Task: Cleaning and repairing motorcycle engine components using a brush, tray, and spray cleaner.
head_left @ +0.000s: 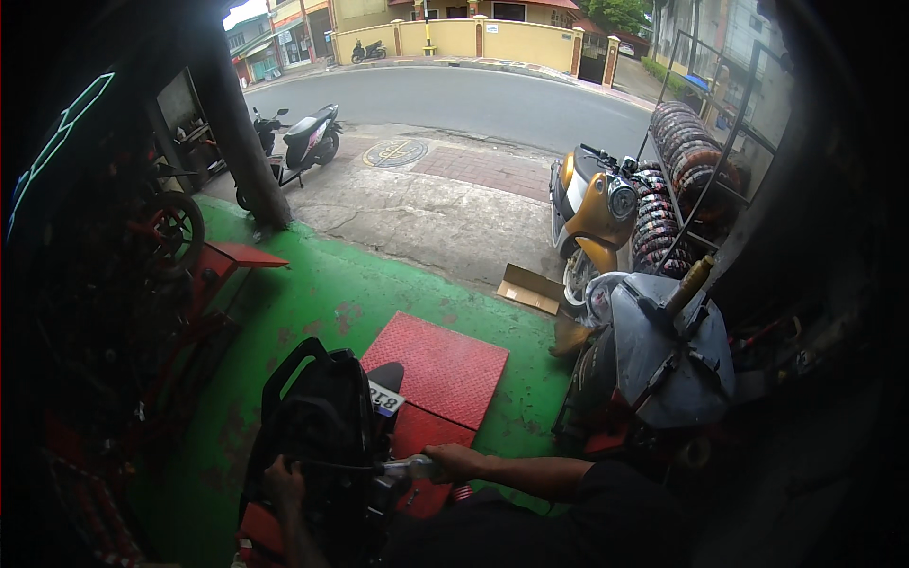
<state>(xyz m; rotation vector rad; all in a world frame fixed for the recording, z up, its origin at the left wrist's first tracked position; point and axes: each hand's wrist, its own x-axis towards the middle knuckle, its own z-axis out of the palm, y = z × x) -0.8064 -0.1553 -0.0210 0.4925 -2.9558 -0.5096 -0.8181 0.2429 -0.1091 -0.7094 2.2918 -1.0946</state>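
A black scooter (pixel 327 407) stands on a red lift, its rear grab rail pointing away from me and a white plate (pixel 386 399) at its tail. My right hand (pixel 454 463) is closed around a silver tool (pixel 411 468) beside the scooter's right side. From that tool a long dark shaft (pixel 336 466) reaches left across the scooter's body. At the shaft's left end is my left hand (pixel 284 483), its fingers curled in; dim light hides what they grip. The tool's exact kind is hard to make out.
The red lift plate (pixel 445 364) lies on the green floor (pixel 327 293). To the right stand a grey-covered scooter (pixel 668 350), a yellow scooter (pixel 592 208) and a tyre rack (pixel 682 142). An open cardboard box (pixel 530 288) is near them. A pillar (pixel 237 133) rises at left.
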